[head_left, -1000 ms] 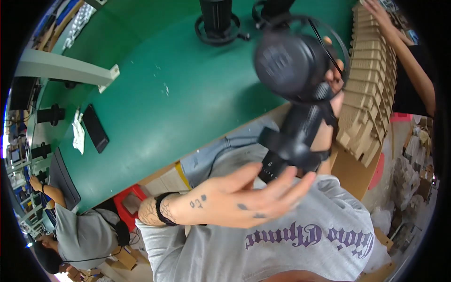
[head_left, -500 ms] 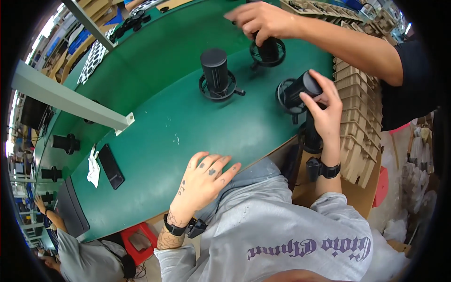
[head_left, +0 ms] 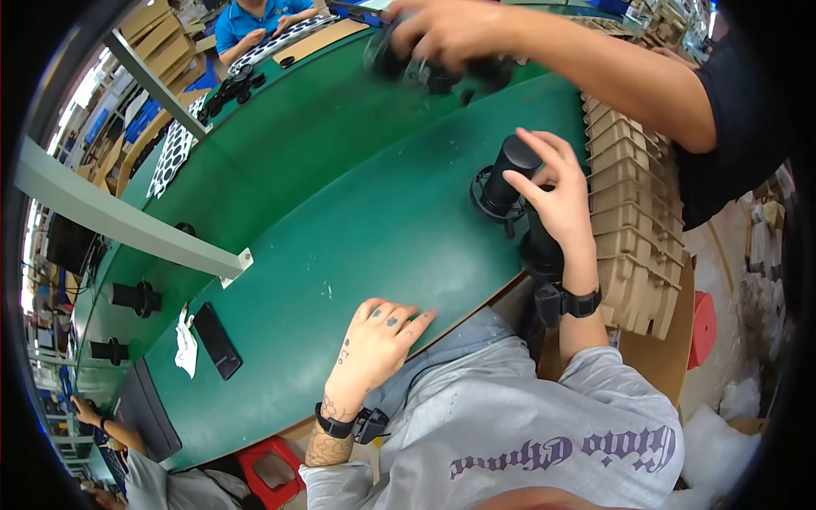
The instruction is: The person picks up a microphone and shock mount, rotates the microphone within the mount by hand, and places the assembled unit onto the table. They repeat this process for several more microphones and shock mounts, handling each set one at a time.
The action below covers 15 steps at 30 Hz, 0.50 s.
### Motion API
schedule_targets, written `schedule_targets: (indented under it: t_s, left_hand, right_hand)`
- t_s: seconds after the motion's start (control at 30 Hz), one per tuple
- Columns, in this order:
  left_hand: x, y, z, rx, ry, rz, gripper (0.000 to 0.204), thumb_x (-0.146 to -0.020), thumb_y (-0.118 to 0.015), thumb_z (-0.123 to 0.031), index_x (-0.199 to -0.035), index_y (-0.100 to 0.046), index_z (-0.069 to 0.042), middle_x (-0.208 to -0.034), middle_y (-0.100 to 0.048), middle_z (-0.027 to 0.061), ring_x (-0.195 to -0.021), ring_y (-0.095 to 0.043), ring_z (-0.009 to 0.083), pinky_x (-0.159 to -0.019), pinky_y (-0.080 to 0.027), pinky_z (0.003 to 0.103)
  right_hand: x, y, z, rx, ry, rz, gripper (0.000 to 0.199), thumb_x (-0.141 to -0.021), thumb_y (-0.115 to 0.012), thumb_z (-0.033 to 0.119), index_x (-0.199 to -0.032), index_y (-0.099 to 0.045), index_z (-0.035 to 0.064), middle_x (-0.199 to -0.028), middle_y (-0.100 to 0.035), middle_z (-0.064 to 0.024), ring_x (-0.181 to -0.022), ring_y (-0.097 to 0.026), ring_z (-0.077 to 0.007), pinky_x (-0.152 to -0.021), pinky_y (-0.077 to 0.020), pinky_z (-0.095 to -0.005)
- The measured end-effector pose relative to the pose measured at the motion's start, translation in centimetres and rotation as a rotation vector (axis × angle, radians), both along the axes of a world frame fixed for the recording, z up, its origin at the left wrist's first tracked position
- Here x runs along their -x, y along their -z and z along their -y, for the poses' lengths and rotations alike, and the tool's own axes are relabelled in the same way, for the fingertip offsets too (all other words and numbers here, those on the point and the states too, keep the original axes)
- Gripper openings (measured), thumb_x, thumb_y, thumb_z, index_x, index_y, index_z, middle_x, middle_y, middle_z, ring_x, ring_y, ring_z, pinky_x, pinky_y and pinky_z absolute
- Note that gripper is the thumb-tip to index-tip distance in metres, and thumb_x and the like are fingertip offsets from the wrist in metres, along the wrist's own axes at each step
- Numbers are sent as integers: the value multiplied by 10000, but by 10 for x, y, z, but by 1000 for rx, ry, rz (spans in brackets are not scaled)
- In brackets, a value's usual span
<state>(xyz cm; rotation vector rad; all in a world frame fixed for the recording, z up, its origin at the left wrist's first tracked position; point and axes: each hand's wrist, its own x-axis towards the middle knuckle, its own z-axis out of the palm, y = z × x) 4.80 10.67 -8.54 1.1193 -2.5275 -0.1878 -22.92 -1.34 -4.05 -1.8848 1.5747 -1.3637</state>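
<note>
A black cylindrical microphone stands upright in its ring-shaped mount on the green table. Beside its top is my right hand, thumb and fingers spread apart, open. Partly covered by that wrist, a second black microphone stands near the table's front edge. My left hand lies open on the table near the edge, fingers slightly curled and nothing in them. At the far side, a co-worker's hand holds dark microphones in the air, smeared by motion.
Stacked brown pulp trays stand along the right. A grey metal post crosses the left, near a black phone and a crumpled white tissue. Further microphones lie at far left. A red stool is below the edge.
My right hand has loosened from the microphone, which was tilted and now stands upright. The co-worker has lifted the two far microphones off the table. My left hand stays put.
</note>
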Motion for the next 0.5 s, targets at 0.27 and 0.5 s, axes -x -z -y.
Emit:
schedule_targets:
  t_s: [0.27,0.5]
  left_hand:
    - [-21,10,0,-53,-80,-32,378,-735,-575,-3,-1086,-647,-124,-985,-645,26,-909,-604,227,-874,-448,381]
    - [-20,12,6,-77,-129,-59,388,-744,-563,3,-1102,-635,-127,-1051,-628,43,-978,-588,244,-885,-444,385]
  right_hand:
    - [27,-29,-5,394,286,221,204,-875,-648,49,-1068,-648,-17,-837,-640,-23,-666,-604,-75,-606,-432,-174]
    - [54,27,104,589,350,310,132,-914,-612,100,-954,-653,-18,-819,-652,-28,-713,-620,-73,-618,-445,-181]
